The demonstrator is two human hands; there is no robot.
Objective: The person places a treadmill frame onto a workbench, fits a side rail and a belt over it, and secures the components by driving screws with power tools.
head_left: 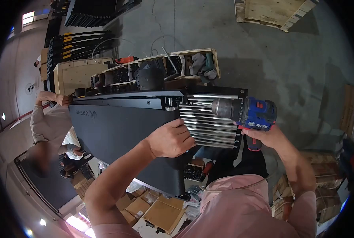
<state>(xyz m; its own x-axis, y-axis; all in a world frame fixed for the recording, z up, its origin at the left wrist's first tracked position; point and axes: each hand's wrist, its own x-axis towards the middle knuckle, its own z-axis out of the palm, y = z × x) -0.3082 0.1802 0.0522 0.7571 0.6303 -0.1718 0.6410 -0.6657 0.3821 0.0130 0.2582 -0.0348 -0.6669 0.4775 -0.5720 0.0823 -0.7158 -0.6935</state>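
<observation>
My right hand [262, 137] is wrapped round the grip of a blue and black power drill [258, 114], whose chuck points left over a row of shiny metal rollers [212, 129]. The bit's end is near the corner of a black treadmill-like deck [125, 131]. Above the deck's right end, my left hand [172, 139] is closed, fingers curled; what it holds, if anything, is hidden. A metal roller end [170, 104] shows at the deck's corner, beside the dark side rail [125, 100].
A wooden parts tray [216, 63] with cloths and small hardware lies beyond the deck. Another person [52, 119] stands at the deck's far left, one hand on its end. Cardboard boxes [165, 214] lie below; a wooden crate [272, 16] sits on the floor at the upper right.
</observation>
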